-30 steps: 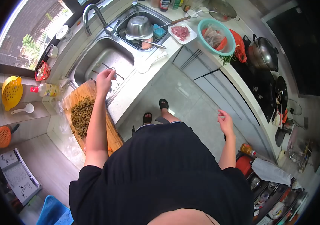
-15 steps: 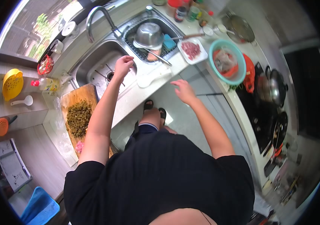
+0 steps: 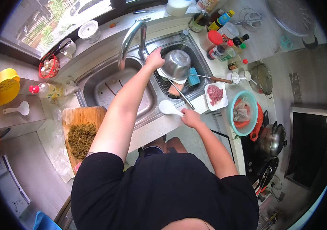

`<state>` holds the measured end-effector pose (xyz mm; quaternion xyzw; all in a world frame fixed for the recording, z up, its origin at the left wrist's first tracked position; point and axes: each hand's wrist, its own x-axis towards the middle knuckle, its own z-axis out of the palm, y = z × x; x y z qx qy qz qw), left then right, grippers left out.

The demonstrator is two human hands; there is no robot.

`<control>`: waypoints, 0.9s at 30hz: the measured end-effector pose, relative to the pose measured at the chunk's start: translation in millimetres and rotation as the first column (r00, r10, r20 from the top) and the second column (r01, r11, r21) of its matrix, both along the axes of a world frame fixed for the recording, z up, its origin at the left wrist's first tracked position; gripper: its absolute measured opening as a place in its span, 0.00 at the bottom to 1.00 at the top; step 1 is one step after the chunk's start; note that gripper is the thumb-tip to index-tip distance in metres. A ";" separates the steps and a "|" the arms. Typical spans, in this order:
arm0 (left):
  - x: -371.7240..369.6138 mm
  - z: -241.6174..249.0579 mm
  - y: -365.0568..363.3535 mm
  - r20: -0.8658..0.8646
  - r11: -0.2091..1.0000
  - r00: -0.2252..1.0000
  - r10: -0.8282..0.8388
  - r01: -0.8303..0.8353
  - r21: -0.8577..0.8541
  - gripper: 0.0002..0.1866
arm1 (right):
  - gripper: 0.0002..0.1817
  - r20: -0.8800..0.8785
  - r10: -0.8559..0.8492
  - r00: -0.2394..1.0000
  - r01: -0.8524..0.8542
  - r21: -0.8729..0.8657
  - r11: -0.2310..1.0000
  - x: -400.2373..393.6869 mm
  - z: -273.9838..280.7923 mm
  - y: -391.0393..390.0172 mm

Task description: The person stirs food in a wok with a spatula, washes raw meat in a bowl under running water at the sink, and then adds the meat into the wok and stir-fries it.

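My left hand (image 3: 155,59) is beside the base of the curved metal faucet (image 3: 143,38), close to an upturned metal pot (image 3: 178,63). Its fingers look closed, and what they hold, if anything, is hidden. At the counter's front edge, my right hand (image 3: 191,118) grips the handle end of a white spoon (image 3: 167,107). The spoon's bowl lies over the edge beside the sink (image 3: 113,92). Under the pot, the drainer basin also has a blue sponge (image 3: 193,77) and a long metal utensil (image 3: 182,94).
At the left is a cutting board (image 3: 83,114) with chopped greens (image 3: 81,140). A plate of raw meat (image 3: 214,95), a turquoise basin (image 3: 231,115) and several bottles stand at the right. Farther right is a steel pot (image 3: 272,138) on the stove.
My left hand has moved from over the sink to the faucet base. My right hand has come to the counter edge and taken hold of the white spoon. The view has shifted.
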<state>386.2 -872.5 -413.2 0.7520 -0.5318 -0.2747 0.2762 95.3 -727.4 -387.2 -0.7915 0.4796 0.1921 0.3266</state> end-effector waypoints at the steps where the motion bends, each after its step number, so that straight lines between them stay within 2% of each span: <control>1: 0.6 -2.0 1.5 -0.023 1.000 1.000 -0.005 0.005 -0.024 0.32 | 0.19 0.001 -0.101 0.995 0.100 0.124 0.987 4.8 12.4 -5.3; 2: 1.2 -3.5 4.8 -0.044 0.999 0.999 -0.012 0.010 -0.048 0.31 | 0.21 -0.011 -0.203 0.979 0.200 0.244 0.949 8.2 19.0 -9.5; 3: 2.4 -5.1 6.7 -0.059 0.997 0.998 -0.021 0.017 -0.075 0.29 | 0.29 0.071 -0.208 0.976 0.180 0.285 0.941 12.9 17.0 -12.9; 6: 2.8 -16.0 9.1 -0.123 0.993 0.992 -0.020 0.005 -0.120 0.26 | 0.33 0.158 -0.300 0.941 0.193 0.479 0.856 45.4 10.7 -24.9; 8: 3.5 -5.3 17.2 -0.099 0.994 0.993 -0.063 0.054 -0.098 0.26 | 0.34 0.179 -0.400 0.899 0.204 0.638 0.743 74.2 -17.8 -31.6; 10: 11.0 -6.6 21.5 -0.083 0.993 0.990 -0.116 0.113 -0.046 0.27 | 0.34 0.127 -0.471 0.873 0.221 0.759 0.612 112.9 -21.9 -38.5; 11: 14.7 -13.1 24.8 -0.040 0.980 0.985 -0.169 0.164 -0.113 0.26 | 0.34 0.105 -0.487 0.867 0.219 0.797 0.563 133.1 -23.2 -42.6; 12: 17.5 -10.0 29.4 -0.025 0.976 0.981 -0.193 0.189 -0.110 0.28 | 0.35 0.082 -0.498 0.863 0.217 0.831 0.512 150.5 -26.2 -45.0; 14: 23.8 -15.9 38.1 -0.248 0.975 0.958 -0.143 0.094 -0.199 0.29 | 0.18 0.085 -0.662 0.745 0.297 0.845 0.444 176.1 -45.6 -40.3; 15: 27.4 -15.5 47.7 -0.397 0.971 0.915 -0.064 -0.036 -0.238 0.29 | 0.15 0.035 -0.713 0.700 0.317 0.880 0.354 189.3 -49.1 -42.3; 16: 32.5 -4.2 60.8 -0.505 0.970 0.860 0.077 -0.181 -0.161 0.28 | 0.11 -0.020 -0.757 0.653 0.330 0.907 0.261 203.2 -54.8 -46.4; 18: 47.4 -2.0 87.6 -0.760 0.905 0.614 0.214 -0.417 -0.082 0.25 | 0.09 0.043 -0.774 0.632 0.243 0.937 0.250 235.7 -71.1 -48.2; 19: 52.9 6.7 106.6 -0.798 0.880 0.539 0.271 -0.474 -0.021 0.21 | 0.06 0.138 -0.748 0.649 0.135 0.947 0.292 248.7 -62.0 -49.2; 20: 56.7 21.8 125.1 -0.830 0.852 0.457 0.320 -0.521 0.042 0.18 | 0.06 0.156 -0.784 0.600 0.107 0.956 0.272 263.2 -53.1 -47.3; 22: 61.7 48.6 145.7 -0.726 0.781 0.460 0.511 -0.601 0.169 0.09 | 0.07 0.182 -0.855 0.486 0.054 0.970 0.237 289.5 -44.4 -42.2; 24: 84.4 -2.8 164.5 -0.679 0.708 0.570 0.463 -0.699 -0.103 0.12 | 0.07 0.239 -0.703 0.670 0.120 0.900 0.419 305.1 -46.2 -43.7; 25: 90.9 14.9 176.2 -0.730 0.747 0.451 0.514 -0.654 0.121 0.14 | 0.12 0.296 -0.670 0.681 0.134 0.849 0.511 312.9 -45.0 -41.2; 26: 90.2 23.3 181.1 -0.639 0.719 0.531 0.556 -0.693 0.050 0.13 | 0.16 0.258 -0.693 0.674 0.170 0.858 0.485 318.4 -43.8 -39.5; 27: 93.8 6.0 184.8 -0.582 0.704 0.579 0.571 -0.710 -0.017 0.14 | 0.17 0.288 -0.568 0.771 0.161 0.775 0.611 325.1 -53.6 -40.0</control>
